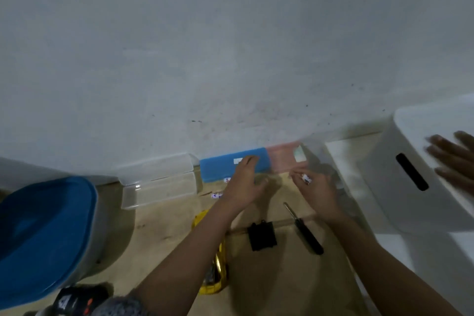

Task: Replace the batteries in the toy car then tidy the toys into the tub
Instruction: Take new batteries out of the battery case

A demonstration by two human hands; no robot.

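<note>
My right hand [316, 190] pinches a small white battery [306, 178] at its fingertips, just in front of a pink pack [280, 158] by the wall. Beside it, my left hand [243, 183] hovers with relaxed fingers in front of a blue pack [220, 168]; nothing shows in it. Two more white batteries [216, 195] lie on the floor left of that hand. The yellow toy car [214, 268] lies partly under my left forearm. A black battery cover [261, 236] and a black-handled screwdriver [306, 232] lie between my arms.
A tub with a blue lid [43, 233] stands at the left, with a clear plastic box [159, 183] against the wall beside it. At the right is a white bin [420, 187] with a handle slot; another person's hand [454, 156] rests on it. A dark object [77, 299] lies bottom left.
</note>
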